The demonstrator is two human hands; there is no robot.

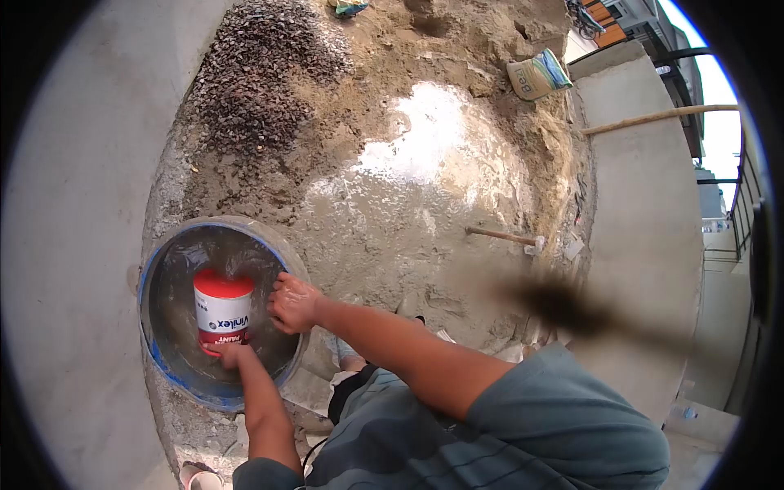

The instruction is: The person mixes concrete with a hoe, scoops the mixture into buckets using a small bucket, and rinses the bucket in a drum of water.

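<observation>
A round drum with a blue-edged rim (145,314) holds murky water. Inside it is a white and red paint bucket (222,306) marked Vinilex, its red end facing the far side. My left hand (232,354) grips the bucket at its near end, thumb along the red edge. Water splashes just beyond the bucket's red end. My right hand (294,303) is wet and closed over the right side of the drum's rim, fingers curled inward, apart from the bucket.
A heap of dark gravel (253,82) lies beyond the drum. Wet grey mortar (384,220) spreads to the right, with a wooden-handled tool (505,236) on it. A cement bag (539,75) stands farther back. Concrete walls (82,204) flank the ground. A dark blur crosses the right side.
</observation>
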